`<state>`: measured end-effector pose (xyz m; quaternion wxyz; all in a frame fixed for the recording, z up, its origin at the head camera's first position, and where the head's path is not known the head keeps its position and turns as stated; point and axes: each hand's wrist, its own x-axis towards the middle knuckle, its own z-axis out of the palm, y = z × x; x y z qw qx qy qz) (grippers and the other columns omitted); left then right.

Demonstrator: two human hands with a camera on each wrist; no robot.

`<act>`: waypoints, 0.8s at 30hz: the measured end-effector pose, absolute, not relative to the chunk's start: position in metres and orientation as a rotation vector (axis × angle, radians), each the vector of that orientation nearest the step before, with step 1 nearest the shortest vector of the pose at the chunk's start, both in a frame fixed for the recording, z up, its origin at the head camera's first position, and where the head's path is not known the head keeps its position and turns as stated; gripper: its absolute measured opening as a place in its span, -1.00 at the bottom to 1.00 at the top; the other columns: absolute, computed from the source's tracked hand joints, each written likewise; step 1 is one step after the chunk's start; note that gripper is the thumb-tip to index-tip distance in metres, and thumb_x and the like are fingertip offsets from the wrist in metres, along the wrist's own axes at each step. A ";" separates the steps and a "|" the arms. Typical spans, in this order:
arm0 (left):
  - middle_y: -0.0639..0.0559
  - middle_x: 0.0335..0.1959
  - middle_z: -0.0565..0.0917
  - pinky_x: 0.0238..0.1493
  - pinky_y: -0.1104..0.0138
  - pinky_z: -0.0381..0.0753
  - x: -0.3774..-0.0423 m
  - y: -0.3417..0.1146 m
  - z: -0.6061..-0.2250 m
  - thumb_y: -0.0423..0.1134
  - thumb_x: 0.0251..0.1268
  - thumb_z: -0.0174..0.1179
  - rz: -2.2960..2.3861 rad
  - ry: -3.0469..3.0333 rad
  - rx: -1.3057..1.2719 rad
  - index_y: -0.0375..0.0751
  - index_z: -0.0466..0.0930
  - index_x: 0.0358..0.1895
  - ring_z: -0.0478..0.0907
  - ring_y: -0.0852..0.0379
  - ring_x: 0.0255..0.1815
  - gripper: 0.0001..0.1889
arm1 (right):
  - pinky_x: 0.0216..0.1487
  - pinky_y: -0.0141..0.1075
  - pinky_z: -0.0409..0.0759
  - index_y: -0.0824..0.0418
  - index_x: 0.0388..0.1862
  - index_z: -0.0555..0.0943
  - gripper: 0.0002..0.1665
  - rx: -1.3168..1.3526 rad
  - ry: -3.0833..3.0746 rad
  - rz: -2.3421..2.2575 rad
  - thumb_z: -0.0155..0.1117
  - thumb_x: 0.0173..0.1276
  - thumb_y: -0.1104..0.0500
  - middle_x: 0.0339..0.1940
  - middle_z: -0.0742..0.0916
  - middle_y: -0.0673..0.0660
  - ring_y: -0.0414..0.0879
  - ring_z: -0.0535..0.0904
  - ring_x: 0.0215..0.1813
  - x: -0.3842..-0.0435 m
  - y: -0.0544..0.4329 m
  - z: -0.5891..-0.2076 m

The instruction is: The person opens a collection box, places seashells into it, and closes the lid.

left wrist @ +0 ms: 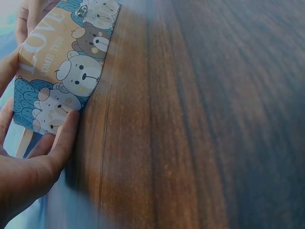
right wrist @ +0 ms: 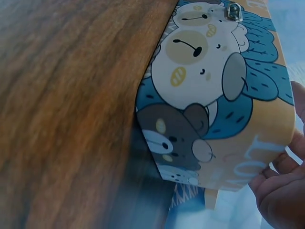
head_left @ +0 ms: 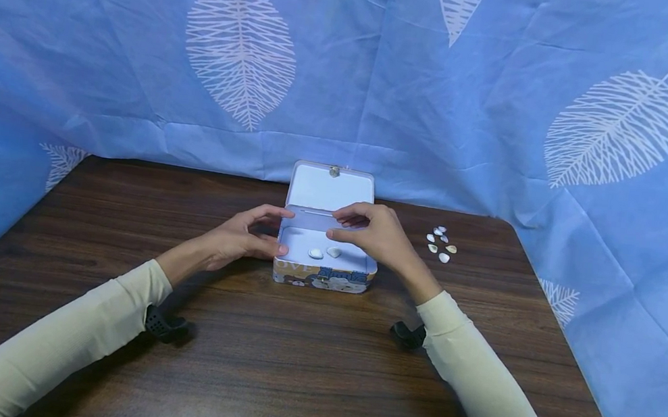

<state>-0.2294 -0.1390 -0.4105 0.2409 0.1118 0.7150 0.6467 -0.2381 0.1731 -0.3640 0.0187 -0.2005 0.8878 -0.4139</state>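
Observation:
A small hinged tin box with cartoon bears and the word LOVE on its front stands on the table, its lid raised at the back. Two pale seashells lie inside, toward the front. My left hand holds the box's left side, thumb at the front corner and forefinger at the rear rim; in the left wrist view a fingertip rests on the printed face. Over the right part of the box is my right hand, thumb and fingers apart with nothing visible between them. The box wall partly hides it in the right wrist view.
Several small shells, white and yellowish, lie in a loose group on the table to the right of the box. The dark wooden table ends at a blue leaf-print cloth behind. Each wrist wears a black band.

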 end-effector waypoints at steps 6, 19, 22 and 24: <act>-0.29 0.74 0.22 0.51 -0.08 0.70 -0.229 -0.139 -0.410 -0.37 0.49 0.50 1.774 1.958 0.310 0.02 0.35 0.74 0.38 -0.34 0.65 -0.16 | 0.23 0.02 0.81 0.16 0.24 0.86 -0.49 -0.613 2.755 -1.334 0.69 0.41 -0.05 0.14 0.89 0.17 0.04 0.82 0.14 -0.234 0.186 -0.361; -0.29 0.75 0.22 0.35 0.13 0.78 -0.228 -0.139 -0.411 -0.39 0.47 0.50 1.780 1.958 0.309 0.01 0.36 0.74 0.37 -0.33 0.66 -0.16 | 0.09 -0.27 0.80 0.16 0.27 0.84 -0.49 -0.530 2.807 -1.351 0.66 0.48 -0.07 0.09 0.88 0.15 0.00 0.83 0.09 -0.225 0.219 -0.356; -0.28 0.75 0.22 0.36 0.13 0.78 -0.228 -0.139 -0.411 -0.38 0.47 0.51 1.781 1.959 0.311 0.01 0.37 0.74 0.38 -0.33 0.66 -0.16 | 0.08 -0.34 0.79 0.18 0.27 0.84 -0.48 -0.519 2.821 -1.350 0.65 0.49 -0.08 0.08 0.89 0.14 0.00 0.84 0.09 -0.225 0.227 -0.356; -0.28 0.75 0.22 0.37 0.12 0.78 -0.228 -0.139 -0.411 -0.38 0.47 0.51 1.781 1.960 0.315 0.02 0.37 0.73 0.39 -0.33 0.66 -0.16 | 0.08 -0.37 0.79 0.17 0.26 0.84 -0.49 -0.507 2.834 -1.344 0.65 0.49 -0.09 0.08 0.90 0.14 0.00 0.84 0.09 -0.224 0.232 -0.355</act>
